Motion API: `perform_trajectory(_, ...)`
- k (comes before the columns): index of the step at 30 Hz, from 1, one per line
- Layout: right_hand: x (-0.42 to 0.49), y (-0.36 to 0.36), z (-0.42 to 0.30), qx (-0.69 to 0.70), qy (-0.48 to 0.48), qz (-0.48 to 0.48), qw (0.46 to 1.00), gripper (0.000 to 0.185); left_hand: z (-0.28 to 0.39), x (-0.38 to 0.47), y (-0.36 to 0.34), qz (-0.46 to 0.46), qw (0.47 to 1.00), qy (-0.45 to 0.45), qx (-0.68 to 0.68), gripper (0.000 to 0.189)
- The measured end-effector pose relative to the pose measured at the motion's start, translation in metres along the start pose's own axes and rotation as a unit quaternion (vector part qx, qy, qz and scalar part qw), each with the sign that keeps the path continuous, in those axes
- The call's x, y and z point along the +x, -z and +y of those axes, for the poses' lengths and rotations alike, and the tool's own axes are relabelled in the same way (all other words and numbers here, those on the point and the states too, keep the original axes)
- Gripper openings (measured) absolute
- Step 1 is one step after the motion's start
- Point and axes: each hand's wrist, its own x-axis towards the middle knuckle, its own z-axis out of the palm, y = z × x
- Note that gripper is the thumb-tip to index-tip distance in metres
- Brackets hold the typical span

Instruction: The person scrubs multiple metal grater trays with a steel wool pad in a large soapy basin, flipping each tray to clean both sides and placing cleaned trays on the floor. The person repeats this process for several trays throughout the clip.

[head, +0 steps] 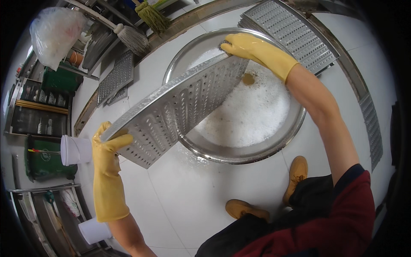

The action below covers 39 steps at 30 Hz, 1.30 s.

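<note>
A perforated metal grate (179,109), wet and dented with rows of holes, is tilted on edge over a large round steel basin (253,159). My left hand (110,141), in a yellow rubber glove, grips its near left end, thumb on the perforated face. My right hand (242,46), also gloved, is at the far end of the grate's upper edge. It closes around a grey scourer (223,44), probably steel wool, mostly hidden by the fingers. White suds (253,119) cover the water in the basin, with a brown patch (248,79) near the grate.
More perforated grates (289,35) are stacked beyond the basin at right. Others lean at left (117,75), and one lies on a drain channel (371,128). A mop (131,38), white buckets (76,150) and a green bin (48,160) line the left side. Water wets the floor tiles (196,159).
</note>
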Motion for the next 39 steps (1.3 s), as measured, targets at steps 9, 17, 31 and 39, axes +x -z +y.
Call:
perform_trajectory(9,-0.052,0.000,-0.268,0.144,0.330,0.011,0.933,0.044,-0.025,0.016,0.011,0.015,0.993,-0.089,-0.077,0.020)
perform_trajectory(17,0.002,-0.011,-0.150,0.123,0.159,0.032,0.979,0.055,-0.009,0.009,0.011,-0.039,0.999,-0.004,-0.013,0.028)
perform_trajectory(31,-0.053,0.003,-0.247,0.151,0.314,-0.035,0.937,0.045,-0.021,-0.004,0.008,-0.035,0.997,-0.025,0.057,0.032)
perform_trajectory(39,-0.008,-0.001,-0.032,0.043,-0.007,0.040,0.998,0.063,-0.049,0.012,0.057,-0.044,0.937,-0.243,0.247,0.034)
